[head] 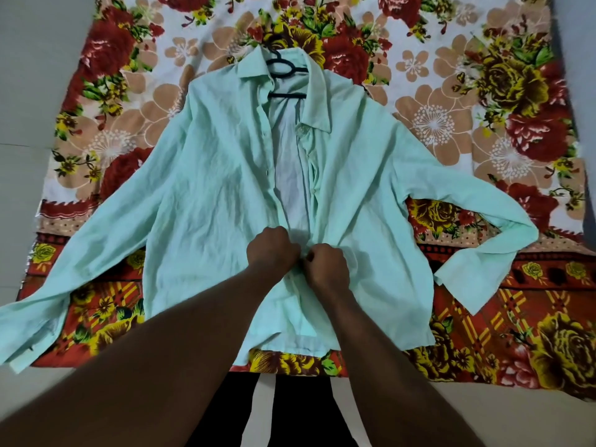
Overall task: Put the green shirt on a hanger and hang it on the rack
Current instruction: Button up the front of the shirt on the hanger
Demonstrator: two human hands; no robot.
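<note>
The light green shirt (219, 195) lies spread flat, front up, with both sleeves stretched outward. A dark hanger (283, 67) sits inside its collar, with the hook poking out at the top. The front placket is open above my hands and closed below them. My left hand (272, 250) and my right hand (327, 266) are fists side by side at the lower middle of the shirt, each pinching an edge of the placket. The rack is not in view.
The shirt rests on a floral cloth (483, 91) in red, yellow and beige, spread over a pale floor (35, 75). My dark trouser legs (300, 411) show at the bottom edge, between my forearms.
</note>
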